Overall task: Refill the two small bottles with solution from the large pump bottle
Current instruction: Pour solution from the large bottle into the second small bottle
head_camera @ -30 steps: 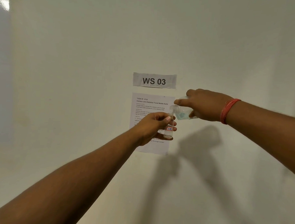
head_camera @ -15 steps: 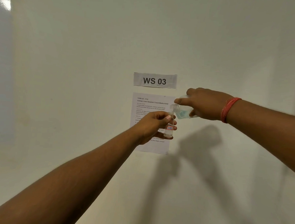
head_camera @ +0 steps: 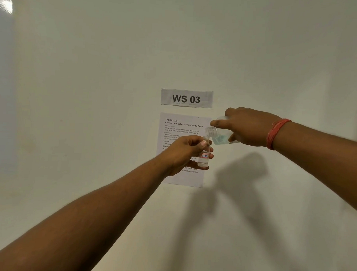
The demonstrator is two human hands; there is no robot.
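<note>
Left hand (head_camera: 185,152) raised, fingers curled in a grip round small clear bottle (head_camera: 204,155), held upright, red-bordered label facing camera, a little clear liquid at its base. Right hand (head_camera: 247,127), red band (head_camera: 276,133) on wrist, grips large bottle (head_camera: 219,136) tipped sideways, open neck just over small bottle's mouth. Behind: instruction sheet (head_camera: 182,127), "WS 03" sign (head_camera: 186,98) on wall.

No bench shows in this view; both bottles are held in the air. Behind them a pale wall (head_camera: 93,90) carries a "WS 03" label (head_camera: 186,98) and, just below it, a printed task sheet (head_camera: 182,127), flat against it
</note>
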